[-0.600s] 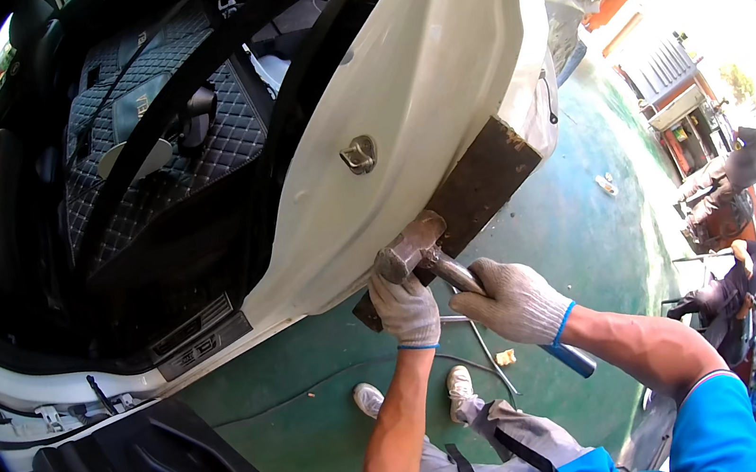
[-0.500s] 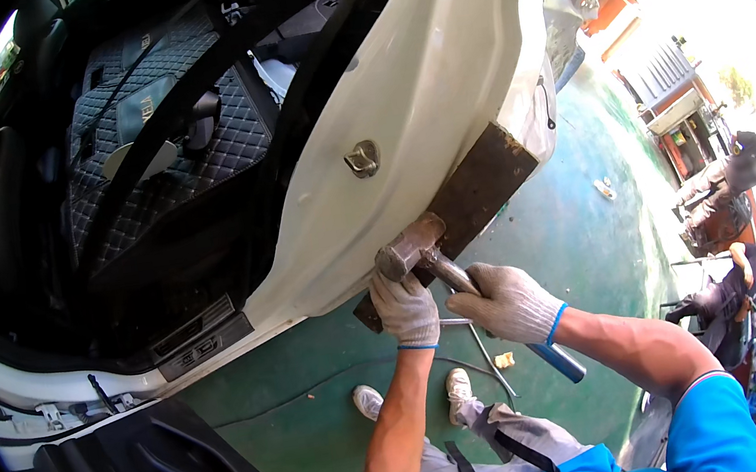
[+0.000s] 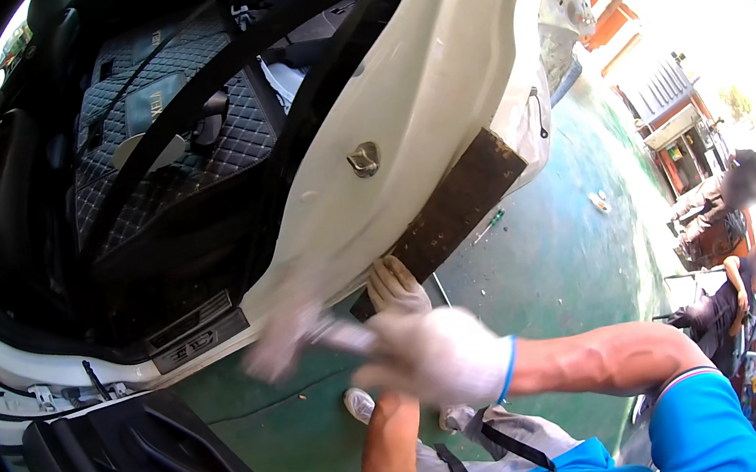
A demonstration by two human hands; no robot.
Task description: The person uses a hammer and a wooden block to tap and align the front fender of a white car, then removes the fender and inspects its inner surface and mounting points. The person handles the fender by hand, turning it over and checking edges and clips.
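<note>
Dark brown, flat rectangular board (image 3: 460,206) lies along the lower edge of a white painted metal car body panel (image 3: 411,126), reaching from the person's left hand (image 3: 396,286) toward the upper right. That hand, in a pale knitted glove, has its fingers close together on the board's near end; its thumb is hidden, so whether it pinches the board cannot be told. Nearer the body, the right hand (image 3: 441,352), gloved alike and blurred, is closed around the handle of a greyish hammer (image 3: 291,333), whose smeared head appears left of both hands and apart from the board. A badly aimed blow could catch the left fingers, because they sit so near the hammer; an uneven hold could let the board tip or slide along the panel's curved edge, leaving the hammer to dent or scratch the white paint beyond the hands.
</note>
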